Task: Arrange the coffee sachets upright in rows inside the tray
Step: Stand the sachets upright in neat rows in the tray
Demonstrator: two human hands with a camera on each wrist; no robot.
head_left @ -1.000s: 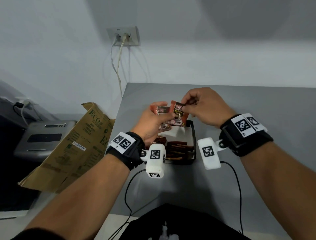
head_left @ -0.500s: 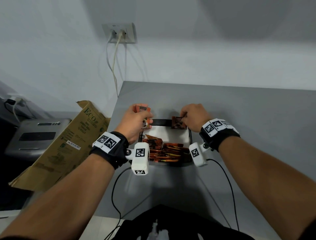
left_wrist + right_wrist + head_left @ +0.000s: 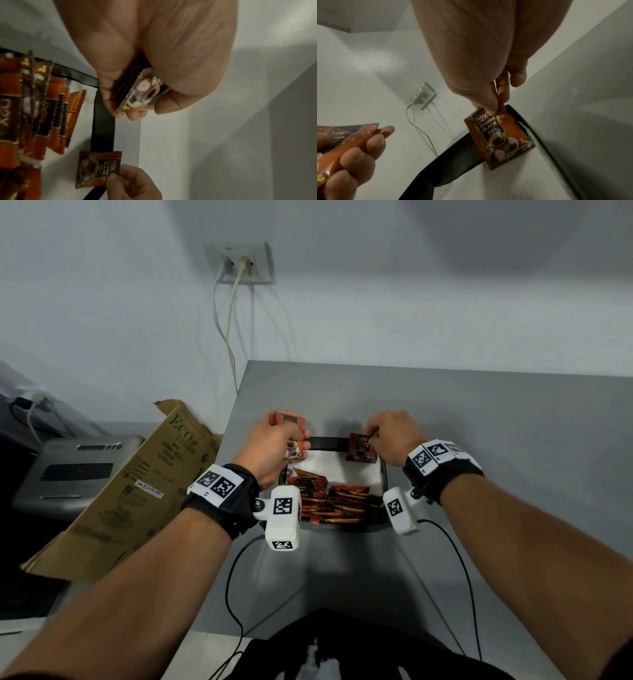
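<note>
In the head view, the left hand point(image 3: 274, 446) grips a small stack of brown coffee sachets point(image 3: 289, 424) over the far-left corner of the black rectangular white-lined tray point(image 3: 325, 442). The right hand point(image 3: 394, 438) pinches one brown foil sachet point(image 3: 359, 448) upright at the far-right corner. The left wrist view shows fingers point(image 3: 106, 94) curled round the stack, loose sachets point(image 3: 42, 101) piled nearby. The right wrist view shows thumb and forefinger nipping its top edge, its base on the lining.

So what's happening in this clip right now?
A person is filling a black tray with coffee sachets. The right hand pinches one sachet by its top edge, standing it against the tray's far wall. The left hand holds a small stack of sachets over the tray's far left corner. More sachets fill the near end.
</note>
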